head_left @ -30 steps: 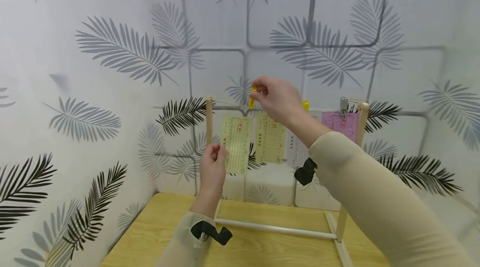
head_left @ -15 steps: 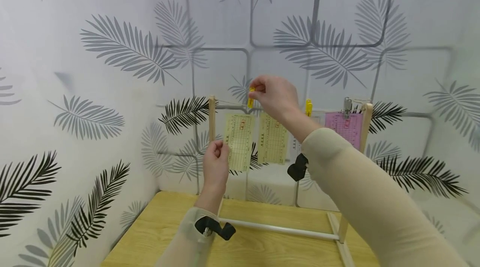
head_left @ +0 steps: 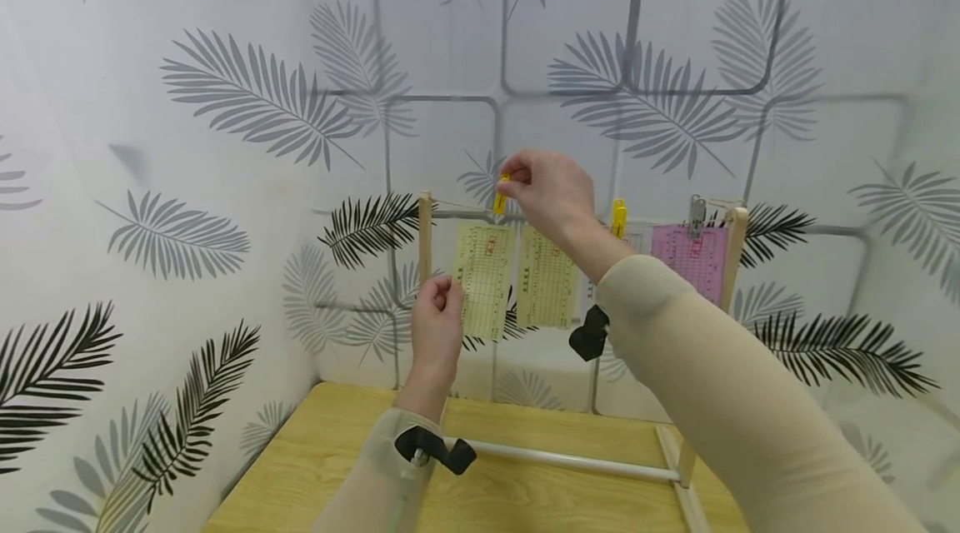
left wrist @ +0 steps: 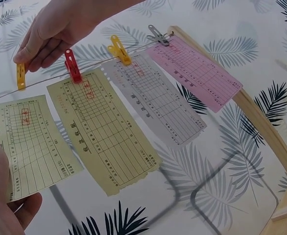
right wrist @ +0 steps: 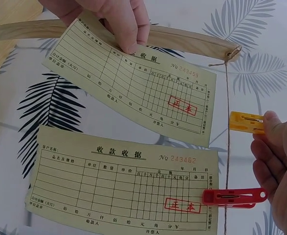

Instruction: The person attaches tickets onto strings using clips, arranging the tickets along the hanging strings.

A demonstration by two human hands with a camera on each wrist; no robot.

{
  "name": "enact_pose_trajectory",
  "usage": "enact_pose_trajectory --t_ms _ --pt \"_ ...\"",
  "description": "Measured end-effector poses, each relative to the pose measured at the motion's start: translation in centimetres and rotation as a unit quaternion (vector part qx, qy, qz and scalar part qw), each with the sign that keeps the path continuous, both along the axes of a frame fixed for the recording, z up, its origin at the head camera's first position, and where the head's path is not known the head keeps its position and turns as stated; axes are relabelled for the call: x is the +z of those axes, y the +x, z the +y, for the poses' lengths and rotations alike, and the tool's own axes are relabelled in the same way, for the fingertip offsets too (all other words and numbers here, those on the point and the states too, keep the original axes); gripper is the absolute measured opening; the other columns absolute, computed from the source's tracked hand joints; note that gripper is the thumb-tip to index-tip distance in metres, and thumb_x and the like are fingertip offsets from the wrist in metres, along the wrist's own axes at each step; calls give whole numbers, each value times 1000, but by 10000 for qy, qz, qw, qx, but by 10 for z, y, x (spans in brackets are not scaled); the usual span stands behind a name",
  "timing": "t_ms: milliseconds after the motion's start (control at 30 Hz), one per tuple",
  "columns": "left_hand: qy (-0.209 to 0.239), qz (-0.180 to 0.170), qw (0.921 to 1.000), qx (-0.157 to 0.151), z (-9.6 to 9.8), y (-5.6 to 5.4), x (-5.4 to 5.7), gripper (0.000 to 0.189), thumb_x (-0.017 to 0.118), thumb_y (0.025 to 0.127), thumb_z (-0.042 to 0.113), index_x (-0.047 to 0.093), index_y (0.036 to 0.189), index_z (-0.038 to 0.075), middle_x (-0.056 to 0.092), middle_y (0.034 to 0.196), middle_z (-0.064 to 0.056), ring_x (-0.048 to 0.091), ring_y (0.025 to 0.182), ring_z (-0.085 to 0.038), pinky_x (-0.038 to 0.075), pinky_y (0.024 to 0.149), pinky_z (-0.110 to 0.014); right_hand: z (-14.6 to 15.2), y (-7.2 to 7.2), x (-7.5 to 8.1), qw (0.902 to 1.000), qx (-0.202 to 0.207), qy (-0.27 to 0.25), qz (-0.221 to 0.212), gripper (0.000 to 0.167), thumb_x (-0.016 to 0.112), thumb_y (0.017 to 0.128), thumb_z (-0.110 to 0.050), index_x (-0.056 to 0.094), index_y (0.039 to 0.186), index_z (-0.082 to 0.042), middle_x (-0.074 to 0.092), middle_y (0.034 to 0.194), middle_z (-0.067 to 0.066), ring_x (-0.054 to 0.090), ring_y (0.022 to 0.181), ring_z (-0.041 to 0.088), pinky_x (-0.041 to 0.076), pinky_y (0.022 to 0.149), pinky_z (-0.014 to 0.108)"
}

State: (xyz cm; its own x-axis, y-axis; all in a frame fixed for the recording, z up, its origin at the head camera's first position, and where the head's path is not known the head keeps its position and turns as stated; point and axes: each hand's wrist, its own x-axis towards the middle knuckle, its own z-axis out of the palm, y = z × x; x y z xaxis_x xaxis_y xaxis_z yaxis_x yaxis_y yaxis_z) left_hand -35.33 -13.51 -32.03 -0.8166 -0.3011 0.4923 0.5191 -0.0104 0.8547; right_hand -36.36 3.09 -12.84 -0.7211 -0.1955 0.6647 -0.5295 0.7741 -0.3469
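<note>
My left hand pinches the long edge of a pale yellow-green receipt slip, whose printed rows and red stamp show. The slip's top end lies just below the string, apart from it. Above it, my right hand pinches a yellow clothespin between thumb and fingers. That clothespin's tip is at the string; whether it touches cannot be told. Beside the held slip hangs a second yellow-green receipt, clipped by a red clothespin.
Farther right hang a white slip under another yellow clothespin and a pink slip under a grey clip. The string runs between wooden posts. A white rod crosses low above the wooden table.
My left hand has shifted slightly right and up with the receipt, bringing its top end nearer the string. The right hand keeps hold of the clothespin, almost in place. The head view has shifted a little.
</note>
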Motion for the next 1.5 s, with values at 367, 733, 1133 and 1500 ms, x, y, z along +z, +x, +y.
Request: enact_pose_trajectory --t_ms 367,733,1133,1500 --pt "6 9 10000 -55 3 -2 6 15 61 115 17 68 116 4 55 87 0 45 74 -17 41 69 -30 -2 -6 -4 9997 58 128 -207 27 80 105 -31 78 126 -15 79 113 1 72 105 21 55 94 43" --pt "-10 30 10000 -52 4 -4 7 14 60 115 16 67 112 4 56 86 0 45 74 -16 41 69 -31 -5 -7 -6 9987 134 308 -379 29 77 107 -31 78 131 -15 79 116 0 72 108 20 54 97 44" --pt "-38 -9 9999 -122 3 -6 5 13 60 115 16 66 111 5 53 83 1 43 73 -17 39 67 -31 -4 -7 -7 9968 208 521 -571 33 76 108 -29 75 138 -13 78 123 2 72 115 22 54 101 44" --pt "-16 -47 9999 -101 3 -6 6 13 60 115 16 66 113 6 53 85 1 44 74 -17 40 69 -32 -4 -5 -5 9953 284 627 -683 36 76 108 -31 74 139 -14 79 127 3 72 117 21 54 103 44"
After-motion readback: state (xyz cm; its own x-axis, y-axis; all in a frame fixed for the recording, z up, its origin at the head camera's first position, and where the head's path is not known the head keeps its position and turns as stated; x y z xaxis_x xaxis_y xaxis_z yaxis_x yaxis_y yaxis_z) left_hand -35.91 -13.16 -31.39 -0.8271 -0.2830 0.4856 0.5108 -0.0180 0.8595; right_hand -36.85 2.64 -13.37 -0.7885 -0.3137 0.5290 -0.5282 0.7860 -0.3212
